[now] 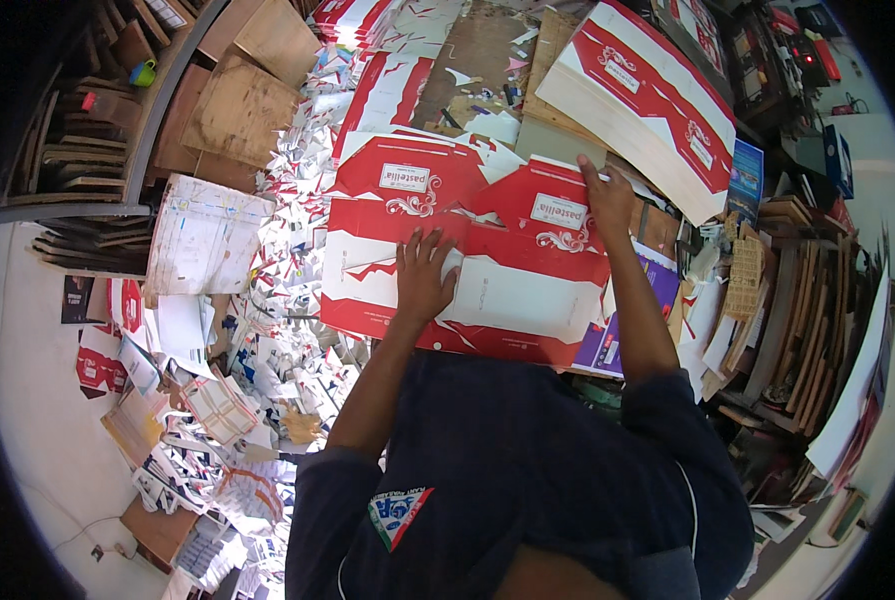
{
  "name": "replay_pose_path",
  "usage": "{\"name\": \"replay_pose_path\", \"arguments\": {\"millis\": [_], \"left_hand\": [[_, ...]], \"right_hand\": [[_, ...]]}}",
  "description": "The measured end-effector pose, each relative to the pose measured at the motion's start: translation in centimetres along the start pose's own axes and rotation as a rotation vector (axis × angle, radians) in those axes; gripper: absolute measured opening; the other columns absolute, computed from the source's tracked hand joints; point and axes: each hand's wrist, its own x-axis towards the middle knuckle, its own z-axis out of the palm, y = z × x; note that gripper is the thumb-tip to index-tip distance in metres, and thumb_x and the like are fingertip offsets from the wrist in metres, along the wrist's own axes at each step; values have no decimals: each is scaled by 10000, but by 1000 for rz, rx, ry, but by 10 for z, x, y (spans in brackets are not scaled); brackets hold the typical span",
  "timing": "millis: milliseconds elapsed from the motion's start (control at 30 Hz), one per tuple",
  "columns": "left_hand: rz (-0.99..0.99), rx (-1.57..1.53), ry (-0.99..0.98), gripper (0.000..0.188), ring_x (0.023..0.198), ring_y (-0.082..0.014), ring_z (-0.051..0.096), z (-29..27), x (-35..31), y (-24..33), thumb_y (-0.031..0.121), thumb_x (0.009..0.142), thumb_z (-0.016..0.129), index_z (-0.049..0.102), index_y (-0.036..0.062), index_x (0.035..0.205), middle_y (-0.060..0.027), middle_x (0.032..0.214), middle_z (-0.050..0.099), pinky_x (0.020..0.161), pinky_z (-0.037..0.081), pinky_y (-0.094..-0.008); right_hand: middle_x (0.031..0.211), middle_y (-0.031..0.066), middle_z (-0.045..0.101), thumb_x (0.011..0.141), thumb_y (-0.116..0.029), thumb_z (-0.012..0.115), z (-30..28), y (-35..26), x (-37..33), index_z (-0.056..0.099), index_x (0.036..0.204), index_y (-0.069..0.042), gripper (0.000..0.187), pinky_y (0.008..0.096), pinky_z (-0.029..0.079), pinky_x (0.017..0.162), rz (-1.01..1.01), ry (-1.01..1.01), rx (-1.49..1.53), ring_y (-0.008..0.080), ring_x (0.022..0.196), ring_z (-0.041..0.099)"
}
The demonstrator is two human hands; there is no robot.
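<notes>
A red and white printed cardboard sheet (527,295) with cut box outlines lies in front of me, on top of other such sheets. My left hand (427,278) rests flat on its left half, fingers spread over a white panel and the red border. At the upper right, my right hand (608,200) has its fingers closed at the edge of a red panel (559,205). Part of that grip is hidden behind the fingers.
A stack of printed sheets (647,95) stands at the far right of the bench. White and red paper scraps (302,240) cover the floor at left. Wooden boards (242,110) lean there, and more boards (812,330) stand upright at right. A purple printed sheet (604,345) lies beneath.
</notes>
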Motion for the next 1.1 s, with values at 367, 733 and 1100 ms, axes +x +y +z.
{"name": "replay_pose_path", "arguments": {"millis": [367,733,1100], "left_hand": [[534,134,-316,728,1239,-272,479,-95,90,37,224,537,859,628,108,1218,-66,1314,529,1063,378,-462],[437,331,-470,677,1131,-290,552,-83,90,53,205,551,835,608,22,1162,-119,1161,606,946,435,-412],[423,189,-471,663,1132,-325,560,-86,78,58,301,530,928,581,49,1035,-138,1085,621,933,433,-456]], "right_hand": [[648,42,607,777,-223,863,-115,-51,-93,618,716,-11,330,260,440,554,-198,21,606,93,600,553],[647,53,616,810,-359,836,-83,-27,-60,635,707,2,425,278,438,544,-3,152,499,100,585,534],[842,265,701,794,-721,648,-24,13,-6,717,836,51,777,454,537,743,153,-9,93,375,807,696]]}}
